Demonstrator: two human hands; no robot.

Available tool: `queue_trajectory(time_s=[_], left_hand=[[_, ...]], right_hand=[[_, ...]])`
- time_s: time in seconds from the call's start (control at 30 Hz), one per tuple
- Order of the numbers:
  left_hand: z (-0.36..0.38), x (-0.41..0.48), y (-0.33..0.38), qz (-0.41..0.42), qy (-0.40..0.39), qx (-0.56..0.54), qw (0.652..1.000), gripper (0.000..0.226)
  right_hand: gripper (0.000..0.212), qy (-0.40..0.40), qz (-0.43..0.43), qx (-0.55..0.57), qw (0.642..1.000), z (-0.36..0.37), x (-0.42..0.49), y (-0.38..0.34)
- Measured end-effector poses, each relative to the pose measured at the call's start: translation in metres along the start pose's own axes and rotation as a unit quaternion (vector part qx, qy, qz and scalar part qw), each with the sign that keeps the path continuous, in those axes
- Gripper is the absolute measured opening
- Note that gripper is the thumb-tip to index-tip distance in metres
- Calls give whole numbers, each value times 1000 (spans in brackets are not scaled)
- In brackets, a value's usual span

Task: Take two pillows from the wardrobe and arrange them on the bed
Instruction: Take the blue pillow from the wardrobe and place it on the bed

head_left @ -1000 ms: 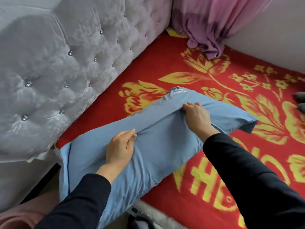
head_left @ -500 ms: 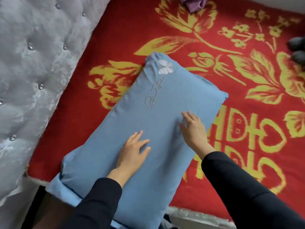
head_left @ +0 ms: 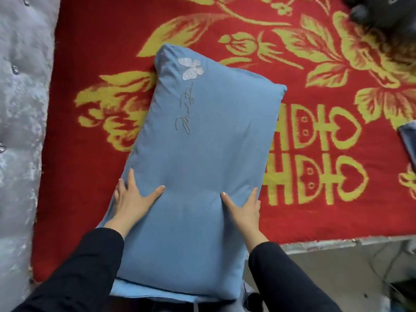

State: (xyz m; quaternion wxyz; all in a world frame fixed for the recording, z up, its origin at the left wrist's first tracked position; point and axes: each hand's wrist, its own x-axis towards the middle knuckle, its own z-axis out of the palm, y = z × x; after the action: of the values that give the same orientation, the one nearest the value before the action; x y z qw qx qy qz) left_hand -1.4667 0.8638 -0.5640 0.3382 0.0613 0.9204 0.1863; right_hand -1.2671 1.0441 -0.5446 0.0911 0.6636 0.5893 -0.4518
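A blue pillow (head_left: pixel 198 140) with a white embroidered butterfly and script lies slanted on the bed's red and yellow blanket (head_left: pixel 94 64), its near end hanging past the bed's front edge. My left hand (head_left: pixel 132 199) lies flat on the pillow's left side, thumb spread over the top. My right hand (head_left: pixel 244 207) presses flat on the right side the same way. Both hands touch the pillow with fingers apart, not clenched around it. A second blue item (head_left: pixel 408 143) shows only as a corner at the right edge.
A grey tufted headboard (head_left: pixel 20 109) with crystal buttons runs along the left. A dark object (head_left: pixel 382 12) sits on the blanket at the top right. The bed's silver front edge (head_left: pixel 337 243) and the floor with cables (head_left: pixel 360 278) lie at the lower right.
The pillow went from pinched and folded in both hands to lying flat. My hands slid back toward its near end and out to its sides. The view tilted further down.
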Motion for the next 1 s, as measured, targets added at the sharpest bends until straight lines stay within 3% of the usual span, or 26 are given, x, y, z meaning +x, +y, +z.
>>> queue_trajectory(time_s=[0.07, 0.2, 0.43, 0.6, 0.73, 0.83, 1.0], left_hand=[[2, 24, -15, 28, -79, 67, 994, 111], [-8, 22, -11, 38, -64, 58, 996, 112], [-1, 13, 2, 59, -43, 30, 997, 116], [-9, -6, 17, 123, -40, 53, 990, 110], [-30, -19, 42, 149, -4, 28, 988, 97], [-59, -21, 68, 161, 19, -3, 987, 88], [-114, -9, 109, 169, 35, -36, 984, 85]], right_hand=[[118, 4, 109, 57, 992, 34, -8, 29], [123, -8, 87, 94, 992, 32, -7, 32], [124, 57, 68, 135, 987, 19, -6, 23], [87, 107, -4, 93, 990, 16, -15, 2], [12, 186, -113, 54, 975, -4, -28, -33], [48, 239, -180, 50, 953, -27, -38, -70], [50, 253, -251, 74, 932, -58, -41, -149]])
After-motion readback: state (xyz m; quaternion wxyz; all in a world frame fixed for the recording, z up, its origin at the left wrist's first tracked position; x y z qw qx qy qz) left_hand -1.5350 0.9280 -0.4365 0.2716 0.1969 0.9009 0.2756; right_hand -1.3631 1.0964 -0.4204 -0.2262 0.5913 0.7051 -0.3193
